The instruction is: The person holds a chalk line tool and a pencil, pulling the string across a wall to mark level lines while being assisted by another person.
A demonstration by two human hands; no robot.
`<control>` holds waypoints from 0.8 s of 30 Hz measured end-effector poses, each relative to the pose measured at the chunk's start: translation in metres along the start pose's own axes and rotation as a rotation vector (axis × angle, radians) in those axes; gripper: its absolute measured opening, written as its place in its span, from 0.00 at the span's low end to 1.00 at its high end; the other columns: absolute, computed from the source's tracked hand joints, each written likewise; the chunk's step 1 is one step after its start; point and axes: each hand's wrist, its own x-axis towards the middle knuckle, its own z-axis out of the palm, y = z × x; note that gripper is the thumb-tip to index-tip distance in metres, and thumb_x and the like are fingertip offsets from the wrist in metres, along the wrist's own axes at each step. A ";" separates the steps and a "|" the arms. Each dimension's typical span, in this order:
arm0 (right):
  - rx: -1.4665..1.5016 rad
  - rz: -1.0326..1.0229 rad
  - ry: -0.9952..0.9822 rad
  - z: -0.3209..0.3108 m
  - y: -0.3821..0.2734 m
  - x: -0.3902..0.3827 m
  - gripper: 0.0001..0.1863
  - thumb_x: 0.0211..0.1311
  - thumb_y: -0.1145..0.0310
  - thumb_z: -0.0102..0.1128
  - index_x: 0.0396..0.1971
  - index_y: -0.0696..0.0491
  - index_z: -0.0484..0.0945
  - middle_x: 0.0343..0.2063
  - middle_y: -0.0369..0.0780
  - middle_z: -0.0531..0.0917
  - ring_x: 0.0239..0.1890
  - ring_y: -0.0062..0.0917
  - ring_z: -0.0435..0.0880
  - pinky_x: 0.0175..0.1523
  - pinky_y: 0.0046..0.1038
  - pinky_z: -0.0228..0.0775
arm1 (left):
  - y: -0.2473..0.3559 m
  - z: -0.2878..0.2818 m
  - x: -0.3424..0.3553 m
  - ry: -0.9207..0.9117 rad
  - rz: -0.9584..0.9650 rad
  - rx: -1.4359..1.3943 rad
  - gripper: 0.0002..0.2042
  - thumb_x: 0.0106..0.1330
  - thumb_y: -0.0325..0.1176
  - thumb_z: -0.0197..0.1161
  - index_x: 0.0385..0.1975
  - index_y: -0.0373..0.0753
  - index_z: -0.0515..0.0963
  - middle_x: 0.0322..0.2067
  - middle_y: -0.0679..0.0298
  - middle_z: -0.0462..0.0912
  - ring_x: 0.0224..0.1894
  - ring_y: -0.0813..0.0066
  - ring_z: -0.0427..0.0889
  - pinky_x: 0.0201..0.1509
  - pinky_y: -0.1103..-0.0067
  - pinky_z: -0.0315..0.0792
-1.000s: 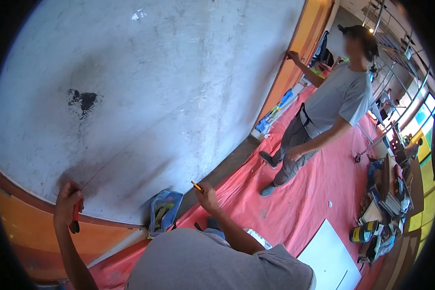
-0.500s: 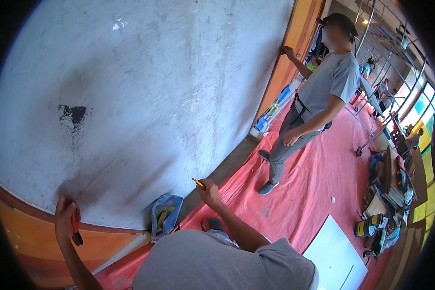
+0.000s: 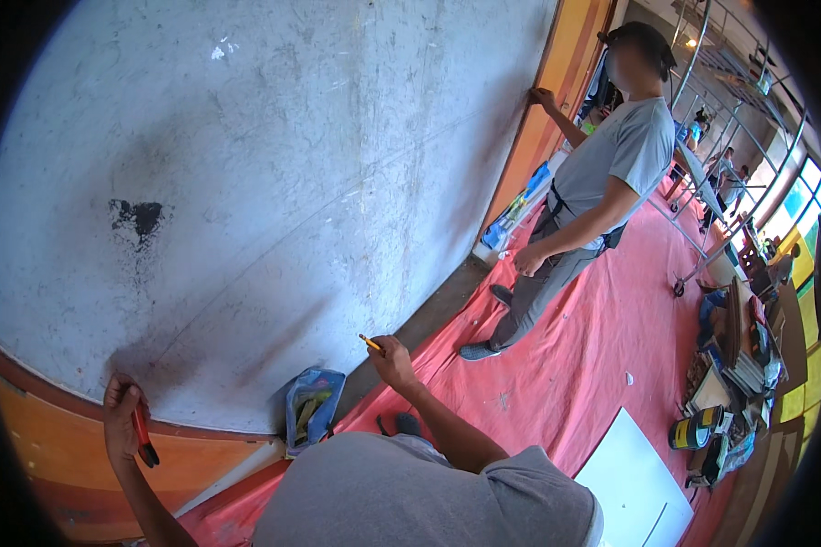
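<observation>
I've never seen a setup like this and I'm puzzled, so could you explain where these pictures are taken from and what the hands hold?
There is no machine here, just a person's bare hands. A fisheye camera worn on the head looks down, so straight edges bend. The left hand, close to the pale wall, holds a red-and-black tool; the right hand holds a yellow pencil. A red sheet is spread underfoot, with a white board lying on it. A blue bag sits beside the wall, and a co-worker stands further along it.

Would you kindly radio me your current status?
Left hand, red tool, near wall. Right hand, yellow pencil. Thin line slants across wall. Blue bag between hands.
</observation>
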 end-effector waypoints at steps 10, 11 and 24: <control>-0.005 -0.009 0.009 -0.003 0.004 0.001 0.10 0.61 0.70 0.66 0.39 0.58 0.84 0.33 0.47 0.82 0.32 0.38 0.82 0.38 0.36 0.74 | 0.002 -0.006 -0.004 0.026 -0.004 -0.021 0.07 0.70 0.35 0.66 0.40 0.46 0.73 0.24 0.71 0.77 0.19 0.85 0.74 0.20 0.87 0.69; -0.001 -0.034 0.018 -0.004 0.004 0.001 0.10 0.61 0.70 0.66 0.39 0.58 0.84 0.32 0.47 0.82 0.33 0.38 0.82 0.39 0.36 0.74 | 0.002 -0.006 -0.004 0.026 -0.004 -0.021 0.07 0.70 0.35 0.66 0.40 0.46 0.73 0.24 0.71 0.77 0.19 0.85 0.74 0.20 0.87 0.69; -0.014 -0.024 -0.009 0.010 0.007 -0.012 0.12 0.60 0.72 0.64 0.44 0.56 0.82 0.34 0.48 0.84 0.35 0.44 0.83 0.42 0.40 0.76 | 0.011 -0.005 -0.044 0.257 -0.059 0.226 0.08 0.71 0.32 0.62 0.46 0.41 0.75 0.27 0.72 0.72 0.26 0.83 0.71 0.27 0.84 0.68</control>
